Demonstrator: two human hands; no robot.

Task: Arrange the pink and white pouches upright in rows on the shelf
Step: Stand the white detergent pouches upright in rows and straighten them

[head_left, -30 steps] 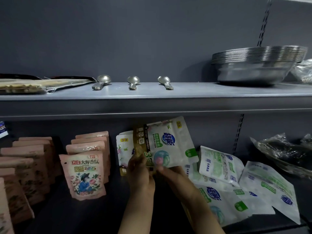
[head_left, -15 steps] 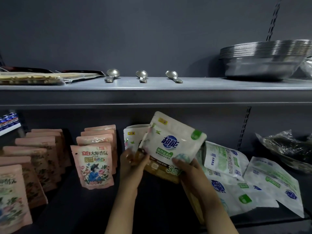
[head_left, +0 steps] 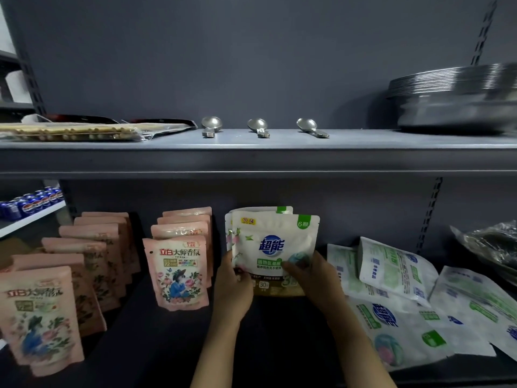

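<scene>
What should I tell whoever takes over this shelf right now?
Left hand and right hand: both have a grip on one white pouch, held upright at the front of a short white row on the lower shelf.
Done: pink pouches stand in rows, one middle row and two more at left.
Left: set this pouch down, then stand up the white pouches lying flat in a pile on the right.
</scene>
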